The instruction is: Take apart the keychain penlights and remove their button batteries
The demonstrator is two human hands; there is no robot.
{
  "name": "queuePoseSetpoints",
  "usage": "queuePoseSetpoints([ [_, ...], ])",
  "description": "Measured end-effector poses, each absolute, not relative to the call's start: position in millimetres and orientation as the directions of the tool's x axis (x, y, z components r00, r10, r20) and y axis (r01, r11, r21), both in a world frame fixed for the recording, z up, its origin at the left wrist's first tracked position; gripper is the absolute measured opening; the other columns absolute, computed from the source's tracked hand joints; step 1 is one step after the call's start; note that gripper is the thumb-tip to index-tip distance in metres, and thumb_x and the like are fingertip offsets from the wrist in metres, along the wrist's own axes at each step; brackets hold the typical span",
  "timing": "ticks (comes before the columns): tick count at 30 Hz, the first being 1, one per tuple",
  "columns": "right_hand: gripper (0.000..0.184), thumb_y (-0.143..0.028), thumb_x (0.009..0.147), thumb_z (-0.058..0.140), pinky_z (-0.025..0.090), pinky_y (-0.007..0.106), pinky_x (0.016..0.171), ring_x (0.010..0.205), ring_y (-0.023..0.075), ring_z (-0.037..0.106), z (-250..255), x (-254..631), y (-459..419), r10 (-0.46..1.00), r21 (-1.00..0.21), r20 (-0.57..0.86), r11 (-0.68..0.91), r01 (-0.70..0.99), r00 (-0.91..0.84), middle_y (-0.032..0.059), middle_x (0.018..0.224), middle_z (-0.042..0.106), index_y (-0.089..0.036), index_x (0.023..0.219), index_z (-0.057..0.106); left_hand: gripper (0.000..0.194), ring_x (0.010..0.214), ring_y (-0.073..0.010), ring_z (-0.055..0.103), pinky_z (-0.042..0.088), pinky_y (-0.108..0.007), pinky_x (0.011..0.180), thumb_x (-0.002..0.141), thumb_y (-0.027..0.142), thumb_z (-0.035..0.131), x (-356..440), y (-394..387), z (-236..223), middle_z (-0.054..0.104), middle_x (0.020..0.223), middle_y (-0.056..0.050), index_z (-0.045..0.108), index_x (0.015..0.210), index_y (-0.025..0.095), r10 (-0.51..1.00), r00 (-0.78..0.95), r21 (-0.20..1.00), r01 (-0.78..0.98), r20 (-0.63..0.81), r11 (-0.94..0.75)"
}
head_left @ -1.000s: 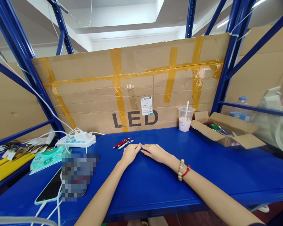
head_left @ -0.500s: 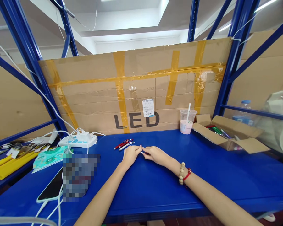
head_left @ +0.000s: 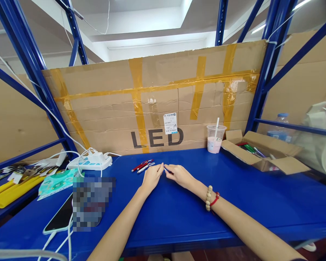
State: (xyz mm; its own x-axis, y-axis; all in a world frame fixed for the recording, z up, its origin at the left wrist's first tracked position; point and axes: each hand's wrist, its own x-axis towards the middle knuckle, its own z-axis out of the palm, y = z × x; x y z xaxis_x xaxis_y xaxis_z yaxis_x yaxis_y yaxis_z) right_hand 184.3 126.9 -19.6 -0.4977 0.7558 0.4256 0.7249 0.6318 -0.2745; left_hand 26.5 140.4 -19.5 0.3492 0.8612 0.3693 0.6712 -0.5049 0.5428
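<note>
My left hand and my right hand meet above the middle of the blue table, fingertips almost touching. Both are closed in a pinch. A small thing seems to sit between the fingertips, mostly hidden and too small to name. Just left of my left hand lie red pens and a silver pen, side by side on the table. My right wrist wears a beaded bracelet and a red cord.
An open cardboard box with several pens stands at the right, beside a plastic cup with a straw. At the left are a white power strip, cables, a green packet and a phone. A cardboard sheet walls the back.
Both hands have risen slightly and stay pinched together. The small pale piece that showed under the right fingers is now largely out of sight.
</note>
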Motion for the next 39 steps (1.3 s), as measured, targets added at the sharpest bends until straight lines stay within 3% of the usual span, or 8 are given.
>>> queuePoseSetpoints([
  [7, 0.026, -0.026, 0.088, 0.037, 0.038, 0.023, 0.068, 0.073, 0.0115, 0.051, -20.8, 191.0, 131.7, 0.748, -0.308, 0.514, 0.618, 0.723, -0.42, 0.0079, 0.086, 0.057, -0.011, 0.1, 0.055, 0.039, 0.059, -0.0085, 0.034, 0.029, -0.021, 0.057, 0.087, 0.047, 0.033, 31.2, 145.4, -27.0, 0.04, 0.063, 0.001, 0.037, 0.07, 0.012, 0.786, 0.399, 0.622, 0.482, 0.473, -0.618],
  [13, 0.03, -0.031, 0.09, 0.033, 0.037, 0.023, 0.066, 0.069, 0.0102, 0.049, -22.8, 203.3, 139.1, 0.692, -0.325, 0.65, 0.626, 0.709, -0.313, 0.0058, 0.081, 0.055, -0.012, 0.097, 0.055, 0.027, 0.069, -0.0087, 0.047, 0.035, -0.02, 0.07, 0.09, 0.037, 0.034, 30.6, 146.1, -25.6, 0.051, 0.074, 0.0, 0.048, 0.094, 0.014, 0.731, 0.471, 0.622, 0.396, 0.494, -0.676],
  [17, 0.031, -0.033, 0.09, 0.032, 0.037, 0.023, 0.068, 0.071, 0.0096, 0.048, -22.4, 205.0, 138.7, 0.687, -0.339, 0.653, 0.642, 0.688, -0.319, 0.0053, 0.083, 0.054, -0.013, 0.099, 0.054, 0.028, 0.064, -0.009, 0.049, 0.037, -0.02, 0.067, 0.09, 0.033, 0.035, 30.3, 144.3, -25.1, 0.053, 0.071, 0.0, 0.053, 0.099, 0.014, 0.716, 0.492, 0.596, 0.408, 0.494, -0.692],
  [21, 0.032, -0.032, 0.091, 0.031, 0.039, 0.023, 0.071, 0.077, 0.0105, 0.05, -17.0, 202.1, 135.5, 0.728, -0.357, 0.606, 0.61, 0.707, -0.322, 0.0061, 0.088, 0.055, -0.013, 0.106, 0.053, 0.025, 0.078, -0.0118, 0.055, 0.039, -0.022, 0.073, 0.088, 0.031, 0.039, 33.5, 137.6, -24.2, 0.06, 0.093, 0.0, 0.057, 0.1, 0.018, 0.715, 0.551, 0.535, 0.483, 0.43, -0.694],
  [26, 0.035, -0.032, 0.092, 0.029, 0.039, 0.024, 0.084, 0.098, 0.0143, 0.053, -4.5, 209.3, 131.1, 0.898, -0.302, 0.392, 0.333, 0.893, -0.202, 0.0076, 0.108, 0.055, -0.014, 0.114, 0.05, 0.025, 0.09, -0.0136, 0.056, 0.039, -0.024, 0.074, 0.087, 0.034, 0.039, 33.4, 135.3, -23.4, 0.06, 0.098, 0.002, 0.055, 0.103, 0.022, 0.78, 0.475, 0.464, 0.628, 0.408, -0.625],
  [32, 0.03, -0.016, 0.086, 0.035, 0.042, 0.035, 0.08, 0.098, 0.0278, 0.053, -1.0, 233.7, 128.0, 0.974, -0.147, 0.128, -0.169, 0.975, 0.188, 0.018, 0.102, 0.055, -0.003, 0.099, 0.059, 0.027, 0.085, -0.0121, 0.056, 0.039, -0.023, 0.072, 0.087, 0.038, 0.039, 30.1, 136.3, -19.3, 0.06, 0.092, 0.003, 0.055, 0.103, 0.023, 0.823, 0.355, 0.472, 0.688, 0.443, -0.551],
  [36, 0.032, -0.012, 0.085, 0.034, 0.043, 0.035, 0.079, 0.109, 0.0277, 0.045, -3.4, 244.5, 131.3, 0.942, -0.176, 0.19, -0.245, 0.953, 0.277, 0.0173, 0.113, 0.048, -0.005, 0.103, 0.059, 0.027, 0.08, -0.0116, 0.057, 0.04, -0.022, 0.069, 0.085, 0.038, 0.043, 31.8, 134.2, -16.7, 0.061, 0.087, 0.003, 0.056, 0.102, 0.022, 0.818, 0.319, 0.462, 0.701, 0.479, -0.544],
  [39, 0.032, -0.036, 0.086, 0.043, 0.043, 0.027, 0.08, 0.103, 0.0177, 0.05, -6.3, 239.7, 135.7, 0.942, -0.353, 0.246, -0.131, 0.926, 0.227, 0.0041, 0.114, 0.052, -0.021, 0.108, 0.06, 0.029, 0.079, -0.0119, 0.057, 0.041, -0.023, 0.069, 0.084, 0.038, 0.045, 32.7, 134.3, -17.4, 0.062, 0.087, 0.002, 0.059, 0.104, 0.022, 0.809, 0.319, 0.441, 0.71, 0.494, -0.549],
])
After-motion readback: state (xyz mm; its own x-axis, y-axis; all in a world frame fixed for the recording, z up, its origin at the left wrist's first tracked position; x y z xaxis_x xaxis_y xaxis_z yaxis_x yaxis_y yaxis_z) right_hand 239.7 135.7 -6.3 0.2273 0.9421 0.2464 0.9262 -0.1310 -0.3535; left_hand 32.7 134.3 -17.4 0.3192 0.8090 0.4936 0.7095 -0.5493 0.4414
